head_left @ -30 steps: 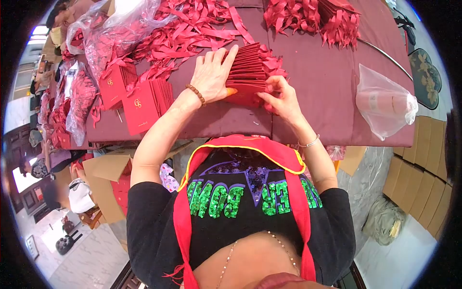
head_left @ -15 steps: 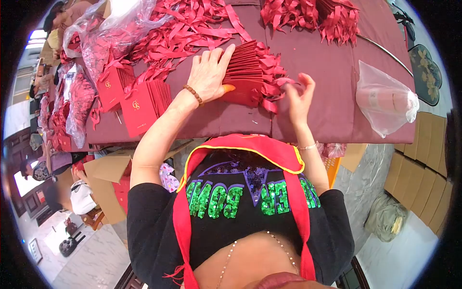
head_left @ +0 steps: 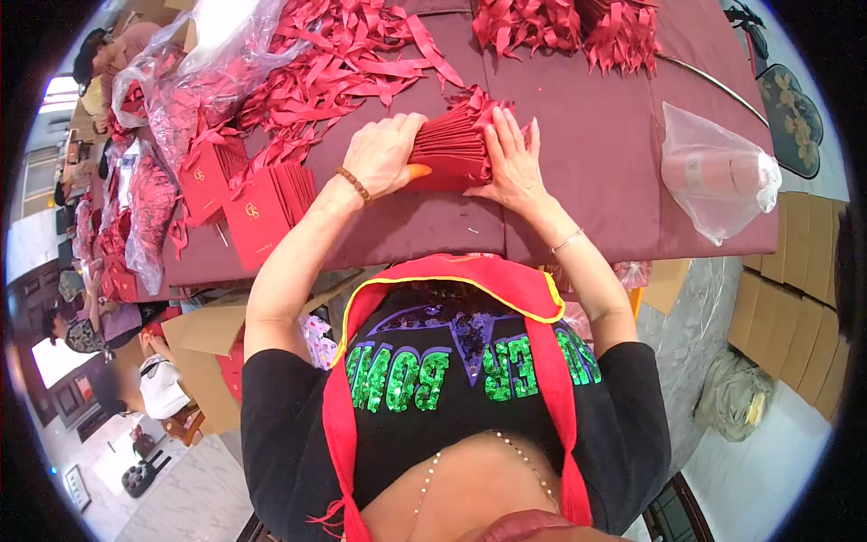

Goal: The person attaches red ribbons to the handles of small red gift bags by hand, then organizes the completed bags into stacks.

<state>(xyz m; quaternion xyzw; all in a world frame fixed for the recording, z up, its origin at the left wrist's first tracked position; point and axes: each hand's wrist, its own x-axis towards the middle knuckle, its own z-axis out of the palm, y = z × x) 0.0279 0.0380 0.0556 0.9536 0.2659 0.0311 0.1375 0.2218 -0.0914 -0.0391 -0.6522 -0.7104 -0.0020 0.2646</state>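
Note:
A stack of red folded paper bags [head_left: 454,149] with red ribbons lies on the table between both hands. My left hand [head_left: 384,155], with a beaded bracelet and an orange cover on the thumb, grips the stack's left end. My right hand [head_left: 515,163] presses flat against the ribbon end on the right, its fingers stretched and slightly spread. To the left, two more bundles of red bags stand near the table edge, the nearer one [head_left: 257,217] showing a gold logo.
Loose red ribbons [head_left: 361,59] cover the table's back left, beside clear plastic bags [head_left: 203,77]. More ribboned bundles [head_left: 619,36] lie at the back. A wrapped pink item [head_left: 718,172] sits at the right. Cartons [head_left: 786,316] stand beyond; other people are at the far left.
My right hand has moved left and up from beside the stack onto its ribbon end. The ribbons there are now pressed in and mostly covered. The view has shifted slightly.

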